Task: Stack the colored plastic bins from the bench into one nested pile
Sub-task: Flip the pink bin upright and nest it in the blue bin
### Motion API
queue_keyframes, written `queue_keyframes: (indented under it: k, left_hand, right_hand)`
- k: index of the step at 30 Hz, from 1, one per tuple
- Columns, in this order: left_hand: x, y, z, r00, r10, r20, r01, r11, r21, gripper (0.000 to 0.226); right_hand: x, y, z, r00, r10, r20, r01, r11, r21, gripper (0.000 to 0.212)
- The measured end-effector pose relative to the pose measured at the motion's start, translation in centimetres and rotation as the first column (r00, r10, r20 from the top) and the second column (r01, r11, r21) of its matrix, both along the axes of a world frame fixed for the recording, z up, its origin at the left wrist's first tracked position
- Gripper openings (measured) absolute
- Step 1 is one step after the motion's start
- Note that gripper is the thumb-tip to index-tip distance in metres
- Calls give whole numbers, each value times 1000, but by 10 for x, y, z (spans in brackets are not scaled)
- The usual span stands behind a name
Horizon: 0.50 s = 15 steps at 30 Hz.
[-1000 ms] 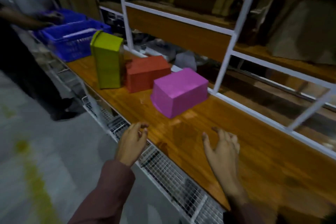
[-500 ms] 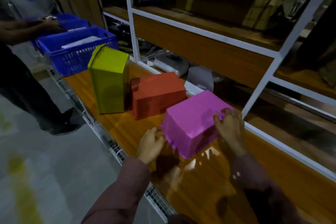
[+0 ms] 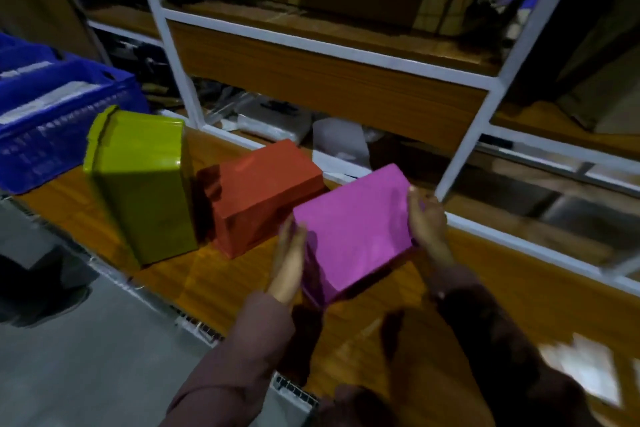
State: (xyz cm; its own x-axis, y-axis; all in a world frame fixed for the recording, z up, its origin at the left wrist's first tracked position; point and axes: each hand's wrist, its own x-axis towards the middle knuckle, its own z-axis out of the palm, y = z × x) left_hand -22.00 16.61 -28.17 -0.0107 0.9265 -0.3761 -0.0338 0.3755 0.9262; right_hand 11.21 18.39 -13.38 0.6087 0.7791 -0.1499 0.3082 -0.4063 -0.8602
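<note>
A magenta bin [image 3: 353, 225], upside down, is held between both hands just above the wooden bench [image 3: 221, 284]. My left hand [image 3: 289, 260] presses flat against its near left side. My right hand [image 3: 427, 222] grips its far right side. Behind it to the left, a red bin [image 3: 259, 191] lies upside down on the bench. A yellow-green bin [image 3: 142, 184] stands on end at the red bin's left, touching or nearly touching it. The openings of all three bins are hidden.
Blue mesh baskets [image 3: 52, 128] sit at the bench's far left. A white metal shelf frame [image 3: 474, 135] with wooden shelves rises behind the bench. A wire mesh ledge [image 3: 194, 322] runs along the bench's front edge. A dark shoe [image 3: 41, 288] stands on the grey floor at left.
My hands reached forward from the bench's front edge and closed on the magenta bin's two sides. The bin is now tilted and raised off the bench. The view moved closer.
</note>
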Motion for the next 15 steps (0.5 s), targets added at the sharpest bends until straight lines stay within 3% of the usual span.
queue_keyframes:
  k: [1, 2, 3, 5, 7, 9, 12, 15]
  left_hand:
    - [-9, -8, -11, 1000, -11, -14, 10, 999, -53, 115]
    - [-17, -22, 7, 995, 35, 97, -28, 997, -66, 97]
    - [-18, -41, 53, 983, 90, 158, -87, 996, -25, 66]
    - [-5, -57, 135, 944, 165, 284, -204, 973, 111, 33]
    - [-4, -52, 163, 915, 104, 390, -167, 977, 130, 35]
    - [-8, -61, 174, 884, 14, 467, -63, 994, 91, 47]
    - [8, -54, 188, 909, -258, 328, 224, 965, 138, 68]
    - [46, -74, 211, 899, -412, 148, 386, 906, 174, 70]
  right_hand:
    - [-9, -24, 11, 990, -81, -113, 95, 988, 124, 83]
    - [-17, -49, 21, 951, -173, -256, 237, 940, 247, 65]
    - [-20, -72, 29, 884, -250, -395, 393, 855, 339, 48]
    - [-18, -121, 43, 756, -277, -593, 579, 705, 409, 40]
    - [-20, -172, 55, 674, -207, -709, 638, 647, 417, 59]
    - [-21, -215, 55, 652, -164, -740, 619, 679, 395, 74]
    - [-27, -271, 52, 670, -151, -727, 580, 718, 386, 59]
    - [-28, -325, 50, 668, -285, -688, 646, 682, 344, 65]
